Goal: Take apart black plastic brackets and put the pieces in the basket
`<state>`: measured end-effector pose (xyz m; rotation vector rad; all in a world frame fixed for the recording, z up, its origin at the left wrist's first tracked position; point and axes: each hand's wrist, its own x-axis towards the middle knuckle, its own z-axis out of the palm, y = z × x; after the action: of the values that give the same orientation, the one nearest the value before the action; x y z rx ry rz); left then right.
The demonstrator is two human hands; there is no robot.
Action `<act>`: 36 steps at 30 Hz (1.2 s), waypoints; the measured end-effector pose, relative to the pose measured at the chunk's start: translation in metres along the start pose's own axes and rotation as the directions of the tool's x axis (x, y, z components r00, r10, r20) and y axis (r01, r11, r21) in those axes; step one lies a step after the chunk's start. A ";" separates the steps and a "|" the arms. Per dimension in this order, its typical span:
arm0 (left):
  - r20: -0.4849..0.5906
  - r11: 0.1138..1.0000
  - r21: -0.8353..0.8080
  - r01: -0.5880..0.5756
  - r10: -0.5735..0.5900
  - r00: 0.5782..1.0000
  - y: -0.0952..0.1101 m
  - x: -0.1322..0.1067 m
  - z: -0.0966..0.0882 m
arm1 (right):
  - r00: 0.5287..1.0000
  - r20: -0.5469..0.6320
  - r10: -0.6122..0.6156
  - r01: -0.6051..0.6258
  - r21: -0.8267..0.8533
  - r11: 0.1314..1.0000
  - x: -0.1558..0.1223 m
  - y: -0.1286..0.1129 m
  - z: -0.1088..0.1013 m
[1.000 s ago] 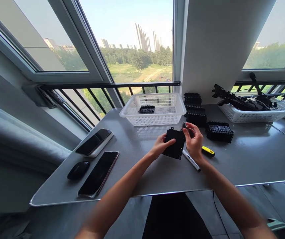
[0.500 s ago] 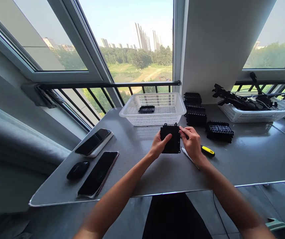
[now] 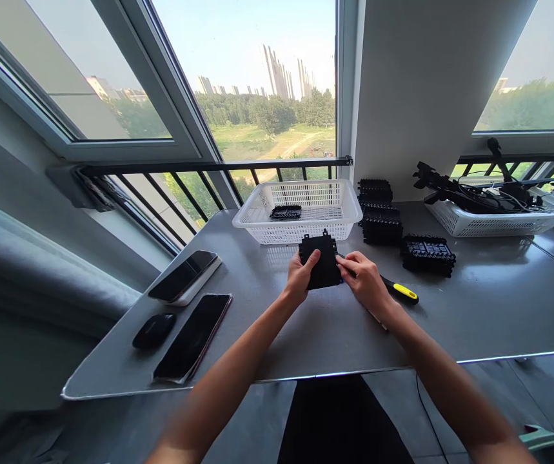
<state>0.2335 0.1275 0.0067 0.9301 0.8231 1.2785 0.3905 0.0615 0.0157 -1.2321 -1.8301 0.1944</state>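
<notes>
My left hand (image 3: 298, 273) is closed round the left side of a black square plastic panel (image 3: 324, 267), its thumb lying flat on the face. Small tabs stick out along the panel's top and side edges, and it is held slightly tilted above the table. At its right edge, the fingers of my right hand (image 3: 361, 277) are pinched together; what they grip, if anything, is hidden. A black and yellow tool handle (image 3: 405, 293) lies just beyond my right wrist. Partly under that hand is a thin white stick-like tool (image 3: 378, 321).
Behind the panel stands a white basket (image 3: 298, 233) with one black part (image 3: 285, 212) inside. Stacked black parts (image 3: 380, 223) and another pile (image 3: 428, 255) are at right, near a second basket (image 3: 484, 225). Two phones (image 3: 193, 338) (image 3: 183, 276) and a black case (image 3: 154, 331) lie left.
Both hands have shifted a little left and up with the panel. The panel has turned slightly anticlockwise, and my right fingers have moved lower along its right edge.
</notes>
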 end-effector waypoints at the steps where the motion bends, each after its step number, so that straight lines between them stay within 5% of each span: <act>1: -0.010 1.000 -0.005 -0.003 0.003 1.000 0.000 0.002 -0.002 | 1.000 0.015 -0.012 0.012 0.005 1.000 -0.001 0.000 0.000; 11: 0.028 0.966 0.187 -0.179 0.177 0.984 0.006 0.004 -0.009 | 0.975 0.217 -0.048 0.055 -0.026 0.998 0.000 0.002 -0.004; 15: 0.044 0.769 0.530 -0.357 0.395 0.917 0.007 0.000 -0.010 | 0.979 0.200 0.034 -0.037 0.015 0.999 0.002 0.003 -0.010; 19: 0.056 0.573 0.715 -0.400 0.523 0.850 0.006 -0.002 -0.013 | 0.983 0.140 0.118 -0.149 0.241 0.959 0.002 0.001 -0.010; 21: 0.145 0.480 0.730 -0.487 0.587 0.796 0.006 -0.002 -0.015 | 0.963 0.248 0.107 -0.193 0.355 0.915 0.001 0.000 -0.006; 24: 0.304 0.276 0.725 -0.631 0.694 0.652 0.008 0.000 -0.018 | 0.913 0.396 0.095 -0.276 0.431 0.859 0.000 0.003 0.002; 28: 0.416 0.094 0.716 -0.692 0.738 0.531 0.010 0.000 -0.020 | 0.884 0.315 0.345 -0.467 0.588 0.660 0.003 0.015 0.006; 32: 0.522 -0.002 0.694 -0.720 0.691 0.501 0.007 -0.003 -0.023 | 0.811 0.390 0.437 -0.554 0.753 0.355 0.007 0.020 0.005; 36: 0.538 0.018 0.687 -0.727 0.659 0.525 0.000 -0.002 -0.025 | 0.801 0.427 0.419 -0.568 0.764 0.308 0.006 0.018 0.004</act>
<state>0.2100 0.1283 -0.0033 2.5383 1.0135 1.6138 0.3987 0.0768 0.0067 -0.9468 -1.0412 1.4512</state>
